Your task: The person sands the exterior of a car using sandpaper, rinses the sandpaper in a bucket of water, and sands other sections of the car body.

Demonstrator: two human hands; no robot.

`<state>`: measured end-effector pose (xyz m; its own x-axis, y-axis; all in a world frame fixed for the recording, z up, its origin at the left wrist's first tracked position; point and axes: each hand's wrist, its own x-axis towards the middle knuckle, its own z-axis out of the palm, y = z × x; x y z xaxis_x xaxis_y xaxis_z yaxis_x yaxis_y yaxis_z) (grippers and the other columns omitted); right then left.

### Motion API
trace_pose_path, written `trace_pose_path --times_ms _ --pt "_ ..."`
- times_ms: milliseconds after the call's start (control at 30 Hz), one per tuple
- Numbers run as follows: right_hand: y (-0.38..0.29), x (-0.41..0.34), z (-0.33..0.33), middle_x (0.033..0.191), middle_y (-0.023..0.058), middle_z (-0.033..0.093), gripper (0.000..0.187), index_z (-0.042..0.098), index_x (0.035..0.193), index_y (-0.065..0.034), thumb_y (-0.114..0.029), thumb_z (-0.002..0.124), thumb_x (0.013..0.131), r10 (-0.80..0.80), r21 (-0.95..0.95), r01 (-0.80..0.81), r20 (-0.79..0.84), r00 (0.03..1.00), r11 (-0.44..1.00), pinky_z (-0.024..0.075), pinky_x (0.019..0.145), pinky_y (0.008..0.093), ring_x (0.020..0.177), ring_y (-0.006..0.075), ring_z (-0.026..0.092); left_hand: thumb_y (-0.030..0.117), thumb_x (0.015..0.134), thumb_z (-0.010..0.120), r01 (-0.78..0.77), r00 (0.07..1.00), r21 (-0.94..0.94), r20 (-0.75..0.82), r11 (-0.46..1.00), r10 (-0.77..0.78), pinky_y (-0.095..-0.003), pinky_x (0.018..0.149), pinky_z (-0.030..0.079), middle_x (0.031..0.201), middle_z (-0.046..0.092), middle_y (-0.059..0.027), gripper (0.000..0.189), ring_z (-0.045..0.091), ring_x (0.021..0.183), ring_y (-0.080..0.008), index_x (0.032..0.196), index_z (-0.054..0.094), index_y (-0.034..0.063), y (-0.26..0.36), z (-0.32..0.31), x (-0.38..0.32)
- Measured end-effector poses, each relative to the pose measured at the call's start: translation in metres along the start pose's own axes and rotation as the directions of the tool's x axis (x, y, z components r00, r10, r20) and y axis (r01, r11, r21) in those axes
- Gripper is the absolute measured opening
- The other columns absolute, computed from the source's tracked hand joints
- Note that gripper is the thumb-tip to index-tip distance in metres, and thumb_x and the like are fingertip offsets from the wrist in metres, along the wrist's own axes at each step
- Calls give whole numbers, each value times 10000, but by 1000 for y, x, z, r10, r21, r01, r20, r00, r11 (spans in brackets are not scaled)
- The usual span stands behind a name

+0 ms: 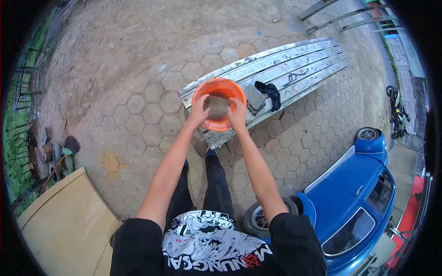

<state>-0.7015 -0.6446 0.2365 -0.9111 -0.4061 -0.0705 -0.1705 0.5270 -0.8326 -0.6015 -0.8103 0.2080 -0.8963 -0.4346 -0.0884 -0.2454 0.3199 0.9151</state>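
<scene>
Both hands grip a flat, roughly rectangular grey-brown slab (218,107) by its opposite sides. It is blurred, and its material is hard to tell. My left hand (198,111) is at its left edge, thumb pointing inward, and my right hand (237,113) is at its right edge. Around and below the slab is an orange plastic basin (239,89), whose bottom is mostly hidden. The basin stands on the near end of a slatted bench (226,73). Just right of it lie grey flat pieces (255,98), partly under a bunched black cloth (271,93).
A dark cord (295,76) lies farther along the bench. Hexagonal pavers (134,124) cover the ground. A blue car (345,186) stands at right, and a beige panel (69,220) fills the lower left. A motorcycle (397,112) is at far right.
</scene>
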Motion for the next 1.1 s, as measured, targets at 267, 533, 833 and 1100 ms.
trace_pose_path --times_ms 267,533,833,1100 --pt "60 29 44 1384 158 574 505 610 1325 -104 -35 656 826 -243 -135 422 647 723 896 402 1116 471 1328 381 487 -38 962 462 178 974 -178 -106 968 -198 -393 1109 428 1449 509 -204 514 552 1296 -299 1469 416 25 -11 30 8" --pt "61 42 69 1453 99 498 379 613 1300 -213 -238 579 923 -136 -392 849 877 462 354 370 1105 458 1378 309 430 75 1041 403 207 930 -493 -168 845 -327 -369 1038 470 1382 560 -210 438 615 1206 -258 1470 385 -12 4 12 -16" --pt "53 51 76 1210 61 616 153 762 896 -179 -203 611 885 -133 -403 863 879 458 305 499 934 431 1224 260 543 175 1040 509 238 881 -623 -184 745 -436 -336 991 488 1310 604 -164 468 640 1126 -207 1464 408 6 10 18 -30" --pt "40 62 29 1191 140 686 172 772 944 -34 -112 689 816 -378 -113 548 608 698 829 521 937 414 1122 273 636 85 1008 508 195 861 -569 -291 799 -417 -329 965 510 1259 630 -179 422 653 1070 -210 1414 462 -24 21 17 -47"
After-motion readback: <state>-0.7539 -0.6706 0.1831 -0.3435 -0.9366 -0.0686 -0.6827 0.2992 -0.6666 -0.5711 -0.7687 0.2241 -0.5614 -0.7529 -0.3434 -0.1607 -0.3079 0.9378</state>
